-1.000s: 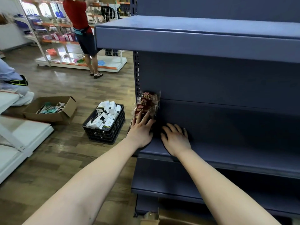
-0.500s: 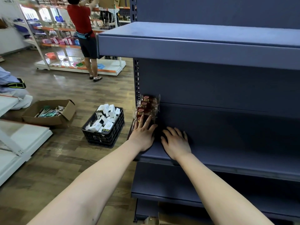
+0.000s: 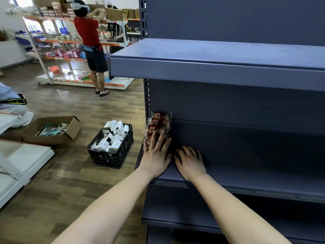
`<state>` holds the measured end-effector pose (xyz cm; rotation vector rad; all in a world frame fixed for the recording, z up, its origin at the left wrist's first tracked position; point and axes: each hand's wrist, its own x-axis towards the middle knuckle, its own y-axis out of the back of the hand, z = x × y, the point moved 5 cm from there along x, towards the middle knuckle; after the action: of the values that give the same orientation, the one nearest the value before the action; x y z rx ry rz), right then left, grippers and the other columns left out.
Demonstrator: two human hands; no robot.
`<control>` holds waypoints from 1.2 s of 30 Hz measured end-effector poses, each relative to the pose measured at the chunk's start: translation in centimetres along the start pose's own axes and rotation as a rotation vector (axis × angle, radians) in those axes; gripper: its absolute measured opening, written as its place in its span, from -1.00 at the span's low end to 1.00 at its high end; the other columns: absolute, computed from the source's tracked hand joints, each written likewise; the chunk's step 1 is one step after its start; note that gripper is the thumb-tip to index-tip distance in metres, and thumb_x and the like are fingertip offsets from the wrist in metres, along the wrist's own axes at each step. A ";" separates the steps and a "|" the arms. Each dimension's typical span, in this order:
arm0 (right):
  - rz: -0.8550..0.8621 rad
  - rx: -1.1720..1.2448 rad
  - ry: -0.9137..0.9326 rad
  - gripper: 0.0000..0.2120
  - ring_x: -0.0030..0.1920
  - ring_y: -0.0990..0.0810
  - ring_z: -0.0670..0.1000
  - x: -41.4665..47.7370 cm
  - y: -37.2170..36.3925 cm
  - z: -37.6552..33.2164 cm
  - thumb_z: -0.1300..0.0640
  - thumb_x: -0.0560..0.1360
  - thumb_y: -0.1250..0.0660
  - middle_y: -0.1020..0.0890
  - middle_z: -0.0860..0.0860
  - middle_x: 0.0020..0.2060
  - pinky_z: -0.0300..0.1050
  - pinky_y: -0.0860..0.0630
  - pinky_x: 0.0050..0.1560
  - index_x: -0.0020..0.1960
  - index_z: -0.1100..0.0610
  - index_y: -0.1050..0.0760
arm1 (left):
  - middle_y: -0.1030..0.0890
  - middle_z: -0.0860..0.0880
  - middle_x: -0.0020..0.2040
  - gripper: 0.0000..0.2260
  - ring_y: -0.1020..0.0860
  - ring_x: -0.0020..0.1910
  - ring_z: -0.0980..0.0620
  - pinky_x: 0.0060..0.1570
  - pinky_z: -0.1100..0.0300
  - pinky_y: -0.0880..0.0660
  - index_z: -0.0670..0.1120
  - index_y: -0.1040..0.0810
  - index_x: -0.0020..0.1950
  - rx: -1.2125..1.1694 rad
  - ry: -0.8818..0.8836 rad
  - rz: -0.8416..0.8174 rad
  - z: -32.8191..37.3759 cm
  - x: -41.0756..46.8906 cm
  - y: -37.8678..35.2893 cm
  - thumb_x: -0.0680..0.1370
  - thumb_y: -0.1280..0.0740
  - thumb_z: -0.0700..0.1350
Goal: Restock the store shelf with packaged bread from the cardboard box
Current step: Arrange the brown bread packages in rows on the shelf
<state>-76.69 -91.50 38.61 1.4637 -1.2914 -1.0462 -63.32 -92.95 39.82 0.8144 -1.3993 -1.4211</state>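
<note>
my hands stay put: left hand (image 3: 155, 155) flat against the bread packs (image 3: 159, 123) at the shelf (image 3: 246, 175) edge, right hand (image 3: 190, 162) flat beside it. open shelf lies rightward; fingers (image 3: 154, 138) hide the lowest pack.

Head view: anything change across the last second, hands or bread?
Nothing moved that shows, and nothing was taken hold of or let go. The left hand stays flat, fingers straight against the bread packs at the left end of the shelf. The right hand stays flat on the shelf beside it. Only the camera's aim shifted, so the scene sits lower in frame.
</note>
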 end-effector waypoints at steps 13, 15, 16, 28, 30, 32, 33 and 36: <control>0.089 -0.023 0.043 -0.62 0.39 -0.27 0.08 -6.4 1.7 2.8 -0.08 0.64 0.01 -0.30 -0.03 0.43 0.10 -0.14 0.41 0.39 -0.02 -0.33 | -0.45 -0.10 0.39 -0.54 -0.43 0.35 -0.21 0.24 -0.25 -0.36 -0.04 -0.50 0.32 0.053 -0.085 -0.016 6.2 -6.4 -0.2 0.51 -0.08 0.10; 0.123 -0.038 0.048 -0.63 0.37 -0.30 0.08 -8.0 1.8 3.9 -0.07 0.65 0.01 -0.34 -0.03 0.40 0.08 -0.17 0.39 0.36 0.00 -0.37 | -0.30 -0.08 0.49 -0.45 -0.26 0.46 -0.19 0.37 -0.23 -0.19 -0.03 -0.38 0.42 0.053 -0.071 -0.048 7.4 -7.6 -0.6 0.52 0.05 0.13; 0.132 -0.044 0.052 -0.63 0.35 -0.32 0.08 -8.8 1.8 4.5 -0.06 0.64 0.01 -0.37 -0.02 0.38 0.07 -0.18 0.38 0.34 0.01 -0.40 | -0.19 -0.06 0.54 -0.39 -0.14 0.51 -0.16 0.42 -0.20 -0.07 -0.02 -0.28 0.48 0.063 -0.069 -0.065 8.1 -8.3 -0.9 0.51 0.15 0.16; 0.305 -0.039 0.138 -0.64 0.00 -0.61 0.10 -18.1 -1.4 9.7 0.02 0.50 -0.08 -0.64 0.02 0.00 0.05 -0.52 0.04 0.01 0.10 -0.62 | -0.03 -0.03 0.57 -0.49 0.02 0.55 -0.08 0.47 -0.09 0.08 -0.04 -0.16 0.53 0.046 -0.007 -0.148 14.4 -17.0 -7.2 0.61 0.09 0.09; 0.254 -0.042 0.108 -0.64 -0.03 -0.61 0.11 -19.3 -3.3 11.1 0.02 0.49 -0.08 -0.64 0.01 -0.01 0.03 -0.52 0.02 0.00 0.09 -0.62 | -0.03 -0.03 0.57 -0.51 0.03 0.55 -0.08 0.47 -0.09 0.06 -0.03 -0.15 0.53 0.004 0.016 -0.191 15.1 -17.9 -8.5 0.62 0.08 0.08; 0.208 -0.041 0.071 -0.64 -0.05 -0.61 0.11 -20.5 -5.3 12.8 0.02 0.50 -0.07 -0.64 0.01 -0.02 0.03 -0.51 0.01 0.00 0.08 -0.62 | -0.02 -0.03 0.57 -0.54 0.05 0.55 -0.07 0.47 -0.08 0.05 -0.03 -0.14 0.53 -0.057 0.036 -0.254 15.8 -18.8 -10.5 0.64 0.01 0.05; 0.192 -0.040 0.048 -0.64 -0.05 -0.60 0.12 -20.9 -6.2 13.6 0.01 0.50 -0.06 -0.63 0.01 -0.02 0.03 -0.51 0.00 0.00 0.08 -0.62 | -0.02 -0.03 0.57 -0.55 0.05 0.55 -0.07 0.47 -0.07 0.06 -0.03 -0.15 0.53 -0.071 0.030 -0.287 16.2 -19.3 -11.5 0.65 0.00 0.04; 0.145 -0.013 -0.047 -0.61 -0.07 -0.60 0.13 -22.0 -9.1 15.5 0.00 0.50 -0.03 -0.63 0.02 -0.03 0.03 -0.51 -0.05 0.00 0.10 -0.61 | -0.03 -0.02 0.57 -0.56 0.03 0.55 -0.05 0.47 -0.04 0.07 -0.02 -0.18 0.51 -0.052 -0.037 -0.386 17.0 -21.0 -14.5 0.64 0.01 0.04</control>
<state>-91.69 -70.52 26.77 1.3223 -1.3996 -0.9960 -74.64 -68.96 24.47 1.0693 -1.2707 -1.7641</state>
